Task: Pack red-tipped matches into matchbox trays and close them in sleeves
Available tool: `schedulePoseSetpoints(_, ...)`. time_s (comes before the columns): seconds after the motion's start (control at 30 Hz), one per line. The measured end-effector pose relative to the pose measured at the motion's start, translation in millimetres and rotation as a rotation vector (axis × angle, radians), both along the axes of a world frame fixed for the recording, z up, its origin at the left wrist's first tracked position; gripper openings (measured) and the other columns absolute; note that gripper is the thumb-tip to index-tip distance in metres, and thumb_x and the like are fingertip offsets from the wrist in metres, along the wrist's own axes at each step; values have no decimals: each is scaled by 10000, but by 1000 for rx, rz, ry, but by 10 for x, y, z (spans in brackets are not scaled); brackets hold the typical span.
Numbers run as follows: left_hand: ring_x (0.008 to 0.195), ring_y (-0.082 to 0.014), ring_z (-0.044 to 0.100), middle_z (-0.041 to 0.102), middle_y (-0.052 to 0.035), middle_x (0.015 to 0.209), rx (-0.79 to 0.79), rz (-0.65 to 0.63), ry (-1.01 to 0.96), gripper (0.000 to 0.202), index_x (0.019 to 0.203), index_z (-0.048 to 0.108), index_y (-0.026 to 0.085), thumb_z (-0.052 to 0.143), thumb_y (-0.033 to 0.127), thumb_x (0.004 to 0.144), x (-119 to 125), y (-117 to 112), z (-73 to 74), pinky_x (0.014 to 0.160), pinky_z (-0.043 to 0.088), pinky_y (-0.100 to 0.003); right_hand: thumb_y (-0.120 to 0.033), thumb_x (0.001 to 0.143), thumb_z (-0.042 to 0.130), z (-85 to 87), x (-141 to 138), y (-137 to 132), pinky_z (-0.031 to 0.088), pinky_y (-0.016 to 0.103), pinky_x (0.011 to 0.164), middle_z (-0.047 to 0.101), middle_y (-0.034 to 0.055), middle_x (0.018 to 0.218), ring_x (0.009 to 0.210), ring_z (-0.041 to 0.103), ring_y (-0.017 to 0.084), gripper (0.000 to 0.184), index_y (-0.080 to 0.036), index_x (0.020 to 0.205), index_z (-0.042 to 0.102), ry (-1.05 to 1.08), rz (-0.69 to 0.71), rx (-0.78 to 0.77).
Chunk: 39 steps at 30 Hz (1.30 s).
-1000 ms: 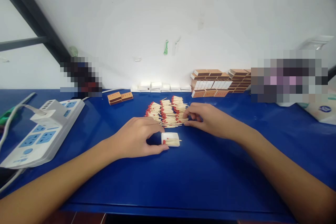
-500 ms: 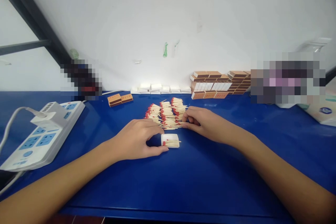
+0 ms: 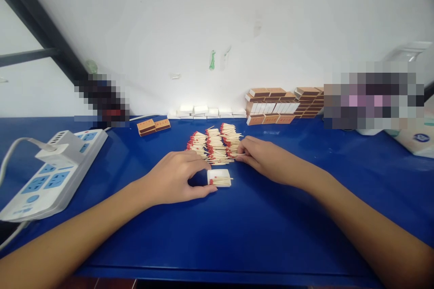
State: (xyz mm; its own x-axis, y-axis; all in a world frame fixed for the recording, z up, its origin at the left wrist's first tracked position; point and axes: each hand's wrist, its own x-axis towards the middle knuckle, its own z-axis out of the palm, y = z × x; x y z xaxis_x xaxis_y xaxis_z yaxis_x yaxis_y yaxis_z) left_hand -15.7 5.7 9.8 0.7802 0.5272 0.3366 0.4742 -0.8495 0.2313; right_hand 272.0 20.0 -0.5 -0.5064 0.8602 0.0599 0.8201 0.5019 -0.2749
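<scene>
A small white matchbox tray (image 3: 224,173) lies on the blue table with several red-tipped matches (image 3: 221,181) inside, along its near side. My left hand (image 3: 179,176) grips the tray's left end, thumb at the near corner and index finger at the far one. Just beyond the tray spreads a pile of loose matches (image 3: 215,144) in three rough columns. At the pile's right edge, my right hand (image 3: 254,151) has thumb and fingertips closed in a pinch on matches; how many it holds is hidden.
More white trays (image 3: 206,112) line the wall. Stacked matchboxes (image 3: 271,107) stand at the back right, and two more matchboxes (image 3: 153,127) lie left of the pile. A white power strip (image 3: 57,180) with a cable occupies the left side. A packet (image 3: 417,133) sits far right.
My right thumb and fingertips have closed together at the pile's right edge. My left hand stays on the tray. The whole view has shifted slightly.
</scene>
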Motion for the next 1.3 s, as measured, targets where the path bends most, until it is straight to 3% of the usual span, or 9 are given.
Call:
schedulePoseSetpoints(0.37, 710, -159, 656, 721, -17, 797, 5, 2, 11, 301, 1039, 766, 180, 696, 463, 962, 1, 7, 2, 640, 491, -292, -266, 1038, 522, 55, -6, -8, 429, 314, 668, 642, 76, 949, 754, 582, 191, 187, -217, 857, 533, 25, 32, 29)
schedulePoseSetpoints(0.7, 712, -157, 656, 732, -20, 819, 15, -9, 3, 293, 1042, 764, 173, 712, 448, 954, 6, 10, -5, 649, 489, -290, -311, 1041, 559, 94, -47, -13, 396, 311, 666, 626, 59, 911, 779, 566, 196, 269, -229, 802, 469, 28, -7, 0)
schedulePoseSetpoints(1.3, 704, -156, 643, 709, -10, 782, 19, 4, 15, 293, 1038, 770, 170, 724, 445, 949, -14, 40, -8, 648, 470, -282, -395, 1090, 440, 54, 35, -7, 436, 340, 721, 655, 109, 1031, 817, 603, 220, 284, -201, 931, 574, -24, -8, -35)
